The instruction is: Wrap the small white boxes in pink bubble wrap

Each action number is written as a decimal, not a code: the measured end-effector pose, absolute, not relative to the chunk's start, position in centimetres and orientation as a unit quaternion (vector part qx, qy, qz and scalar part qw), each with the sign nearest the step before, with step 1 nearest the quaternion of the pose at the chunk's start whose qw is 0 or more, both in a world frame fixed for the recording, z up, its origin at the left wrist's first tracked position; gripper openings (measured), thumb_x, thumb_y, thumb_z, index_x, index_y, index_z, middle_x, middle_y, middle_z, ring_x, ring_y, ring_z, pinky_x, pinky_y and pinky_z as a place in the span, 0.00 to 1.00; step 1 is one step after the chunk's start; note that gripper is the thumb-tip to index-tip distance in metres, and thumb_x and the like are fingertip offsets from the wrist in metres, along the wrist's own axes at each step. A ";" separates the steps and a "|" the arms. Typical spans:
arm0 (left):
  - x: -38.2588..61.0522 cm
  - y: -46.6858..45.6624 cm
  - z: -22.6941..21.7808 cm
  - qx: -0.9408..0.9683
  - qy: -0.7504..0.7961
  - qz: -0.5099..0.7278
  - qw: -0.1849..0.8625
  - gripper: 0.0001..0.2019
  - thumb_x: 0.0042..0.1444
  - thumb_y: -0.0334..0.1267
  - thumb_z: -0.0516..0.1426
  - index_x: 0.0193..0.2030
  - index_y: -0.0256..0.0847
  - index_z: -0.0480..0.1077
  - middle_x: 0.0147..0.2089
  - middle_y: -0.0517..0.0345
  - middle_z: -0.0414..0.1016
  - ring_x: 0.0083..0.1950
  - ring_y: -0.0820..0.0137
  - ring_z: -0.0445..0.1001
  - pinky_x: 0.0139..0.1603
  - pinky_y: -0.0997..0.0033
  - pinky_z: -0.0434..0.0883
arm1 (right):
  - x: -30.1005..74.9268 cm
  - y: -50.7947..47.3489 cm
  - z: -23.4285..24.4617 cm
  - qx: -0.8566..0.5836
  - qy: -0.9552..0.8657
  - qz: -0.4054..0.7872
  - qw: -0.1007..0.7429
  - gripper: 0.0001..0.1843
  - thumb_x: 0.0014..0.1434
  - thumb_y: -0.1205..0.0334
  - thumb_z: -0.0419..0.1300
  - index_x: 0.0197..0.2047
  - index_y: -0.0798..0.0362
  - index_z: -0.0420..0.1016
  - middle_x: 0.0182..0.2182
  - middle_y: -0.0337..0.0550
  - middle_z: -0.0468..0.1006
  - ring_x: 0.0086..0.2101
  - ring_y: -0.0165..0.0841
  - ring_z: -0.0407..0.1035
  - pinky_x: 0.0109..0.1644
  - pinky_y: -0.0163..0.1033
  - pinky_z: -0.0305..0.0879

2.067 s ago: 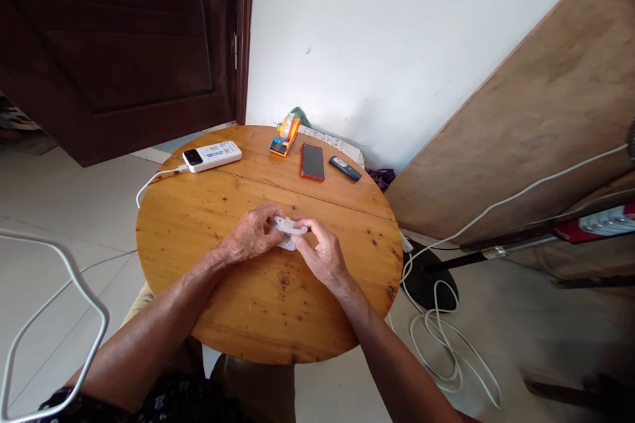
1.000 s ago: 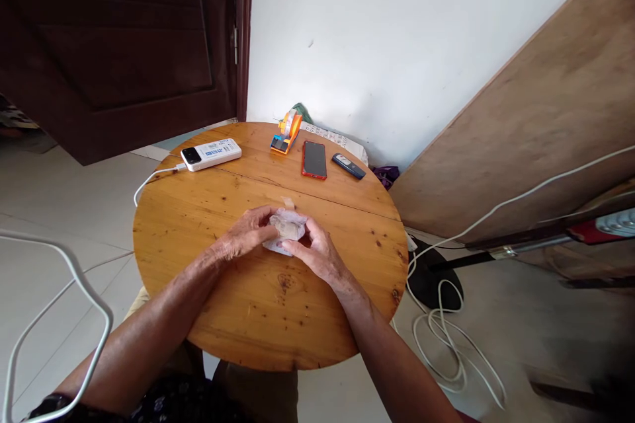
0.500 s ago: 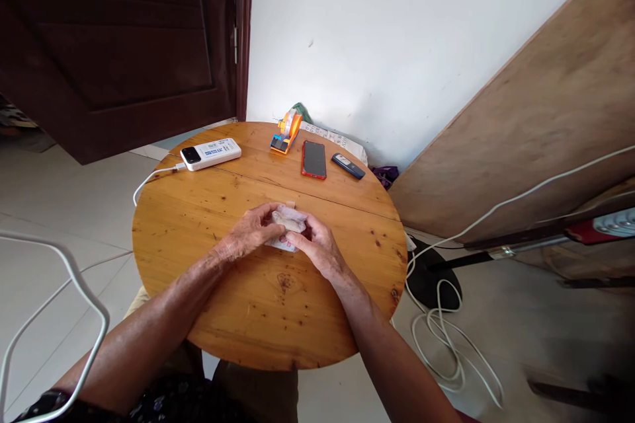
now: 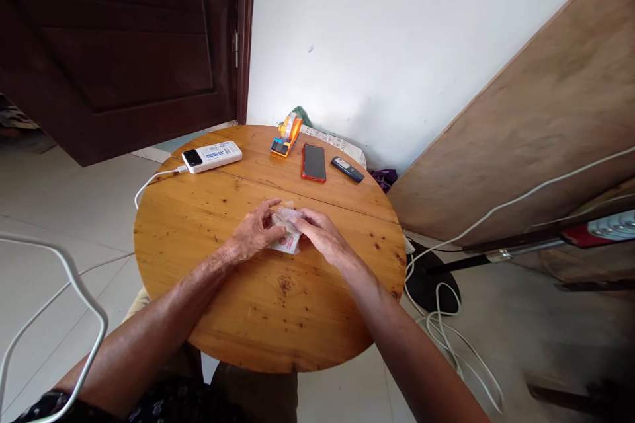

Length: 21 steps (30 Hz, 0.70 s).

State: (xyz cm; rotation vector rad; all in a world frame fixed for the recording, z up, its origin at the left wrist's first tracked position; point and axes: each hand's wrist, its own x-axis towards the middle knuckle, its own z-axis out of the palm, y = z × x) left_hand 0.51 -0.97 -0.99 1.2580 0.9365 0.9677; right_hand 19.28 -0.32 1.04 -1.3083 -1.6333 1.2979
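Observation:
A small translucent white plastic packet [image 4: 286,244] with reddish print lies on the round wooden table [image 4: 238,317], between my two hands. My left hand [image 4: 256,232] holds its left side, thumb on top and index finger stretched past the far edge. From the right, my right hand [image 4: 317,232] pinches the packet's upper part, thumb over it. The fingers partly cover the packet, so its contents cannot be made out. Just beyond it a small piece of clear tape [image 4: 290,204] shows.
At the back of the table are a white power bank [image 4: 213,156] with a cable, an orange tape dispenser [image 4: 286,135], a red-cased phone [image 4: 314,162] and a dark blue remote-like device [image 4: 348,169]. White cables [image 4: 446,330] lie coiled on the floor at right.
The packet's upper part has been pressed down and folded flatter, showing more printed surface. My right hand has shifted over its top, and my left index finger has lifted outward.

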 end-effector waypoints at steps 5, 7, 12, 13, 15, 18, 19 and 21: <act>0.6 -0.5 -1.9 0.545 0.416 0.440 0.580 0.36 0.49 0.42 0.64 0.65 0.35 0.60 0.43 0.51 0.78 0.43 0.63 0.76 0.45 0.63 0.73 | 18.9 0.9 0.8 -0.507 -0.638 0.473 0.334 0.15 0.55 0.49 0.62 0.36 0.52 0.78 0.30 0.39 0.77 0.32 0.33 0.69 0.37 0.37 0.62; 0.6 -0.4 -2.1 0.546 0.426 0.445 0.568 0.35 0.49 0.42 0.65 0.64 0.37 0.62 0.43 0.52 0.79 0.46 0.62 0.77 0.46 0.63 0.73 | 18.6 1.0 0.3 -0.508 -0.609 0.487 0.367 0.15 0.54 0.49 0.62 0.35 0.52 0.79 0.30 0.39 0.78 0.32 0.34 0.69 0.37 0.38 0.63; 0.8 -0.6 -1.6 0.552 0.451 0.434 0.551 0.30 0.50 0.42 0.63 0.60 0.37 0.63 0.41 0.54 0.79 0.42 0.65 0.78 0.45 0.64 0.74 | 18.4 1.1 -0.8 -0.505 -0.595 0.479 0.403 0.14 0.53 0.49 0.63 0.31 0.51 0.79 0.29 0.39 0.78 0.31 0.35 0.69 0.37 0.39 0.63; 0.9 -0.7 -1.5 0.554 0.456 0.430 0.548 0.28 0.50 0.42 0.62 0.58 0.37 0.63 0.40 0.54 0.78 0.41 0.66 0.78 0.44 0.65 0.74 | 18.4 1.2 -1.0 -0.505 -0.592 0.476 0.409 0.14 0.53 0.49 0.63 0.31 0.51 0.80 0.28 0.39 0.78 0.31 0.35 0.69 0.37 0.39 0.63; 1.0 -0.8 -1.3 0.549 0.465 0.432 0.543 0.24 0.50 0.42 0.61 0.53 0.37 0.64 0.39 0.55 0.78 0.38 0.67 0.78 0.42 0.66 0.74 | 18.4 1.2 -1.2 -0.510 -0.583 0.472 0.421 0.14 0.53 0.49 0.62 0.31 0.51 0.80 0.28 0.39 0.78 0.31 0.34 0.69 0.36 0.38 0.62; 1.2 -0.9 -1.0 0.531 0.464 0.451 0.548 0.21 0.48 0.41 0.62 0.48 0.39 0.64 0.39 0.55 0.78 0.37 0.67 0.79 0.41 0.66 0.74 | 18.4 1.3 -1.4 -0.519 -0.571 0.469 0.430 0.14 0.53 0.49 0.63 0.29 0.51 0.79 0.27 0.39 0.77 0.30 0.34 0.68 0.34 0.37 0.62; 1.3 -1.0 -0.9 0.527 0.461 0.455 0.550 0.20 0.47 0.41 0.62 0.46 0.39 0.64 0.38 0.55 0.79 0.36 0.68 0.79 0.40 0.66 0.74 | 18.4 1.3 -1.4 -0.522 -0.568 0.469 0.431 0.14 0.52 0.48 0.63 0.28 0.51 0.79 0.26 0.39 0.76 0.30 0.34 0.67 0.33 0.37 0.62; 1.3 -1.0 -0.6 0.527 0.456 0.453 0.556 0.18 0.47 0.42 0.62 0.43 0.40 0.65 0.36 0.57 0.78 0.33 0.68 0.79 0.38 0.67 0.74 | 18.4 1.3 -1.4 -0.523 -0.565 0.469 0.432 0.14 0.52 0.48 0.63 0.27 0.51 0.78 0.25 0.38 0.75 0.29 0.33 0.66 0.32 0.37 0.61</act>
